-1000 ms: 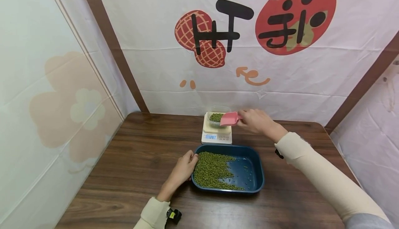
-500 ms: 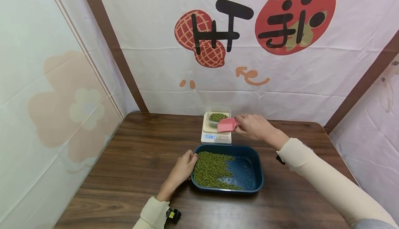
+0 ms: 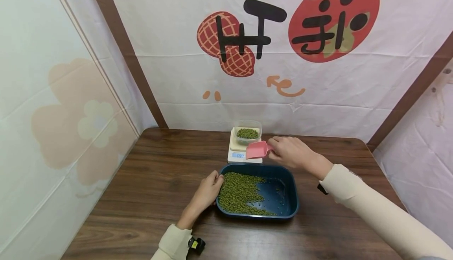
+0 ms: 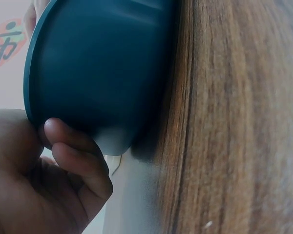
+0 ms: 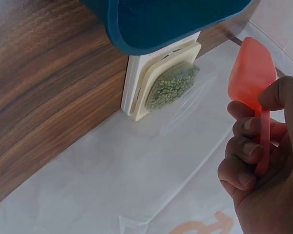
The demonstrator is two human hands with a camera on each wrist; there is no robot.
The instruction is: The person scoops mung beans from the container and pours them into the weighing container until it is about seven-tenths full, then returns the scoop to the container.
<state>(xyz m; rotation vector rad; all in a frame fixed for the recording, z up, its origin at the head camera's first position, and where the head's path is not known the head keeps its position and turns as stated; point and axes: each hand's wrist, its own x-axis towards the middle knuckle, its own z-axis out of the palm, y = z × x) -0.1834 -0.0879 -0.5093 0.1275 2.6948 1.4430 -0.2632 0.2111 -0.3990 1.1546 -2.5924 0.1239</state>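
Note:
My right hand (image 3: 289,152) grips the handle of a pink scoop (image 3: 256,150), held above the front of a white kitchen scale (image 3: 235,157). In the right wrist view the bowl of the scoop (image 5: 252,68) shows no beans. On the scale stands a clear plastic container (image 3: 260,127) partly filled with green mung beans (image 3: 247,133). The display seems to read 128.1 or 128.7. My left hand (image 3: 206,191) pinches the left rim of a dark blue tray (image 3: 296,197), thumb on top and fingers curled beneath, as the left wrist view shows. Mung beans cover the tray's left side.
The brown wooden table (image 3: 159,177) carries the scale at its back edge, directly behind the tray. A printed white curtain (image 3: 170,79) hangs right behind the scale. Further curtain panels close off the left and right sides.
My right hand has drawn the pink scoop back from over the clear container, toward me and the tray. The left hand and the tray stay put.

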